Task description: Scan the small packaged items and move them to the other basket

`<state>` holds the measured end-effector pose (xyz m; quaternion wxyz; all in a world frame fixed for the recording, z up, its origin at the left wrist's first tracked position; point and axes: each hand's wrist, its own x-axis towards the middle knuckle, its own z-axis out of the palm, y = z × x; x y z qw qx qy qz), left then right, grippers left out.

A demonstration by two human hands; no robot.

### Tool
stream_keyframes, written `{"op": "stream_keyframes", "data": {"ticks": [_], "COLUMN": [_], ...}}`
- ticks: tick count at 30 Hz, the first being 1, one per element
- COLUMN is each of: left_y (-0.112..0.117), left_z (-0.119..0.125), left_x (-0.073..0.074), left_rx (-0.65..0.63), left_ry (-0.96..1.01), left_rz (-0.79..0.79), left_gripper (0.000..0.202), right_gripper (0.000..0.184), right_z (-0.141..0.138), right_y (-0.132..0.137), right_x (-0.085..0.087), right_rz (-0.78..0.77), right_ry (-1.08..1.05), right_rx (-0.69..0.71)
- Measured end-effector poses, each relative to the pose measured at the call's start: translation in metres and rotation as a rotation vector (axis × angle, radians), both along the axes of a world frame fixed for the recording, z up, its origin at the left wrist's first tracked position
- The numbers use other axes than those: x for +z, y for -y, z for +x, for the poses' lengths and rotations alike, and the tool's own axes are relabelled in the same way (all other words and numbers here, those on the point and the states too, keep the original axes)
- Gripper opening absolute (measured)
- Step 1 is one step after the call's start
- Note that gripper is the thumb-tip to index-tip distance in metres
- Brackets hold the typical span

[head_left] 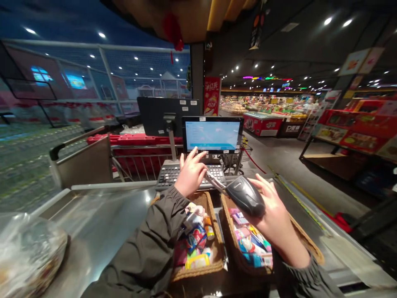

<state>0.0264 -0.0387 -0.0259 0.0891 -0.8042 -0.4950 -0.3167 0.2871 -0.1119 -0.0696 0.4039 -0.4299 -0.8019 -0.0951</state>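
My left hand (190,171) is over the keyboard (169,176), its fingers spread and pointing up at the lit screen (214,134). I cannot tell whether a fingertip touches the glass. A black barcode scanner (245,196) on a silver neck (214,181) hangs in front of my right hand (274,209) and hides part of its palm. The fingers that show on that hand are stretched out, with nothing visible in them. Below the hands stand two wicker baskets, the left basket (219,231) and the right basket (229,227), both filled with small colourful packages.
A clear plastic bag (27,244) lies on the metal counter (124,223) at the left. A second monitor (164,116) faces away behind the screen. Beyond it are a metal cart (142,161), a red freezer (263,123) and a shelf of red boxes (353,128).
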Motion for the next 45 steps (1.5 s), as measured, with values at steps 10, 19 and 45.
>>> {"op": "stream_keyframes", "data": {"ticks": [10,19,45], "left_y": [0.026,0.04,0.038], "left_z": [-0.04,-0.05,-0.108], "left_x": [0.003,0.004,-0.067], "left_rx": [0.093,0.08,0.248], "left_ry": [0.08,0.216,0.195], "left_rz": [-0.105,-0.131,-0.297], "left_gripper": [0.023,0.025,0.027], "right_gripper": [0.037,0.042,0.04], "right_z": [-0.044,-0.061,-0.073], "right_y": [0.024,0.039,0.048], "right_x": [0.004,0.004,-0.02], "right_rz": [-0.058,-0.096,-0.239], "right_ry": [0.054,0.068,0.05], "right_rx": [0.07,0.077,0.073]}}
